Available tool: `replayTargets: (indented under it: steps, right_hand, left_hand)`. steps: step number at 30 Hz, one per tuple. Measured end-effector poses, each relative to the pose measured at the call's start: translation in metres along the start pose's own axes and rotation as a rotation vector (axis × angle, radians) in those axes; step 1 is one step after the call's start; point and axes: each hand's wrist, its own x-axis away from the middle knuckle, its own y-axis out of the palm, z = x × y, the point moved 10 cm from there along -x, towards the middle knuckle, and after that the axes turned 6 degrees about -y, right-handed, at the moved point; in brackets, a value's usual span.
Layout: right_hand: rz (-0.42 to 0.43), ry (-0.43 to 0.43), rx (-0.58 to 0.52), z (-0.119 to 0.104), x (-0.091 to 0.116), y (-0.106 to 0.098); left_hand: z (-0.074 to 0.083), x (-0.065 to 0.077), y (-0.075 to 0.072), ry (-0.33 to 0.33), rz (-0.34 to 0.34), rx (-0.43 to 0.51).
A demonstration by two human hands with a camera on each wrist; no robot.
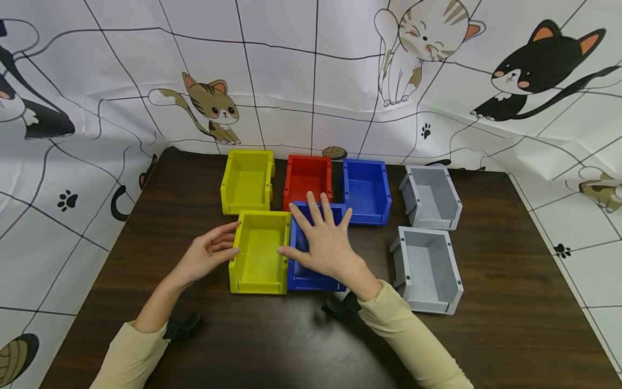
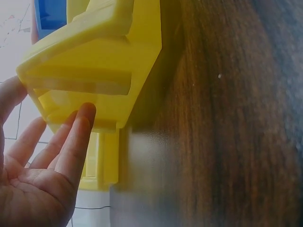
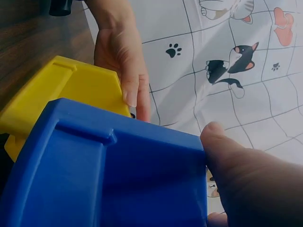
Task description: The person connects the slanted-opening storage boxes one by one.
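A yellow storage bin (image 1: 259, 254) and a blue storage bin (image 1: 318, 278) stand side by side in the front row. My left hand (image 1: 210, 254) is at the yellow bin's left side, its fingers loosely bent. In the left wrist view, the fingertips (image 2: 86, 111) meet or nearly meet the yellow side wall (image 2: 94, 64). Over the blue bin my right hand (image 1: 325, 243) lies palm down with fingers spread. In the right wrist view, its thumb (image 3: 220, 142) touches the blue bin's upper edge (image 3: 142, 127); the other fingers are mostly hidden there.
Behind stand another yellow bin (image 1: 248, 181), a red bin (image 1: 308, 175) and a second blue bin (image 1: 366, 189). Two grey bins (image 1: 430, 194) stand one behind the other on the right. A cat-print cloth (image 1: 291, 70) hangs behind the dark wooden table (image 1: 510, 302).
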Motion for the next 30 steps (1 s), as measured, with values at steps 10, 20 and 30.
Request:
replayTargets:
  steps: [10,20,30]
  right_hand:
    - [-0.037,0.01,0.032,0.002,-0.004,0.006]
    - [-0.068,0.019,0.069,0.003,-0.006,0.016]
    - [-0.071,0.023,0.116,0.005,-0.006,0.023]
  left_hand:
    - [0.001,0.0,0.001,0.017,-0.003,0.015]
    - [-0.001,0.0,0.0,0.018,0.003,0.016]
    - [-0.002,-0.001,0.001,0.014,0.004,0.019]
